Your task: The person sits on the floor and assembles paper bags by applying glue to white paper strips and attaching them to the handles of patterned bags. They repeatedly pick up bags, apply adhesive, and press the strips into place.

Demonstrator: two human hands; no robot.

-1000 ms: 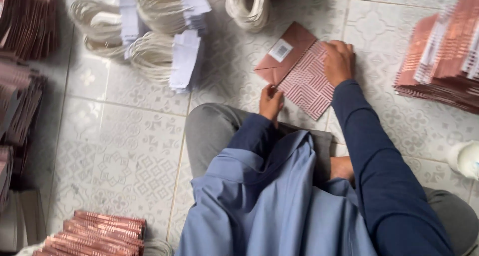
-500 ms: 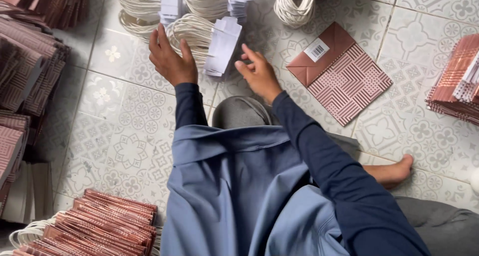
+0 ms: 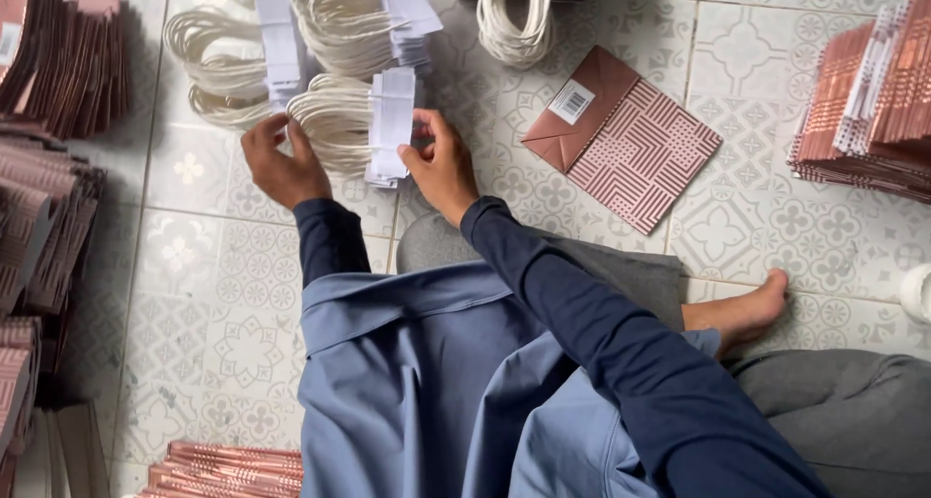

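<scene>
flat pink paper bag (image 3: 626, 139) on tiled floor (image 3: 194, 294) | folded bag stacks (image 3: 863, 100) right | bare foot (image 3: 742, 309)

A flat paper bag (image 3: 626, 134) lies on the floor to the right of the right hand (image 3: 441, 163), well apart from it. It is rose-brown, with a plain folded bottom at its upper left and a pale geometric line pattern over the rest. On the plain part sits a small white rectangular label (image 3: 571, 101) with dark print. Far right of that hand, a stack of like bags (image 3: 863, 110) stands on edge, copper-pink with white strips. Left of the left hand (image 3: 281, 163), more bag stacks (image 3: 58, 62) in darker brown-pink line the edge. Between the hands, white paper bands (image 3: 391, 120) wrap a bundle of cream cord.
</scene>
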